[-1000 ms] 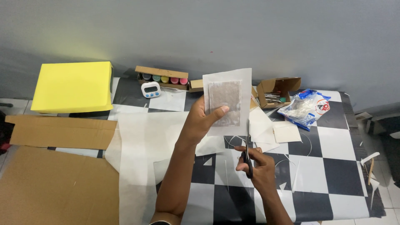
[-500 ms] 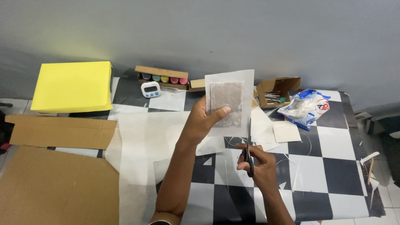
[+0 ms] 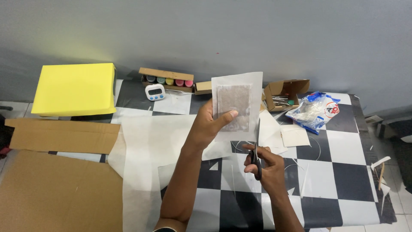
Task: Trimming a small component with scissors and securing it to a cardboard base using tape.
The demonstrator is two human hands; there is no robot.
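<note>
Above the worktop's (image 3: 343, 172) middle, left hand (image 3: 208, 124) pinches a white paper-backed brown sachet (image 3: 236, 105) upright; right hand (image 3: 266, 165) grips black-handled scissors (image 3: 256, 148), blades seemingly at its edge.

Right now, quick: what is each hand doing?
Left hand: closed on a white paper sheet with a brown patch, held upright.
Right hand: closed around black scissors, blades pointing up along the sheet's right edge.

Thin matt white paper sheet (image 3: 237, 105), black-handled metal scissors (image 3: 256, 148), glossy checkered tablecloth (image 3: 343, 172), rough brown cardboard (image 3: 56, 193)
</note>
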